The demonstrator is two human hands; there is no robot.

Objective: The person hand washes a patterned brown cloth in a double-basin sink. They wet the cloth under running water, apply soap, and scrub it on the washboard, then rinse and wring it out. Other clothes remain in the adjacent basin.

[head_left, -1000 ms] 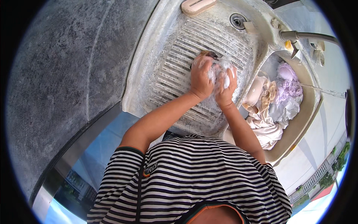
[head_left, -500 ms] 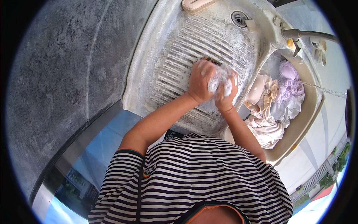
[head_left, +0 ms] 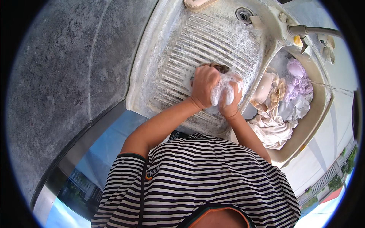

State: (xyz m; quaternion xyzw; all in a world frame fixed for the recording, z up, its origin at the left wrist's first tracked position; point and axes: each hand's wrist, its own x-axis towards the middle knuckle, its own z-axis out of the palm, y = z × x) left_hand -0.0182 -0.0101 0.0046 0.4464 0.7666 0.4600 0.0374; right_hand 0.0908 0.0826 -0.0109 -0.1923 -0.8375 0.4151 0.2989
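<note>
Both hands are closed together over the ribbed washboard (head_left: 205,38) of a stone laundry sink. My left hand (head_left: 204,85) is bunched around a dark, patterned piece of cloth (head_left: 219,68), part of which sticks out beyond the knuckles. Close beside it, my right hand (head_left: 232,99) is closed against the same bundle, its fingers partly covered by thick white suds (head_left: 222,90). The hands hide most of the cloth, so its kind cannot be made out. Foam and bubbles also lie along the ridges.
On the right, a basin (head_left: 318,123) holds light laundry (head_left: 272,131) and a lilac garment (head_left: 298,85). A tap (head_left: 300,30) and a thin water stream are beside it. The drain (head_left: 243,15) and a beige brush-like object (head_left: 199,3) lie at the far side. A grey counter (head_left: 61,60) stands left.
Both hands have drawn slightly nearer to me over the ridges, still together. More of the dark cloth now shows past my left knuckles.
</note>
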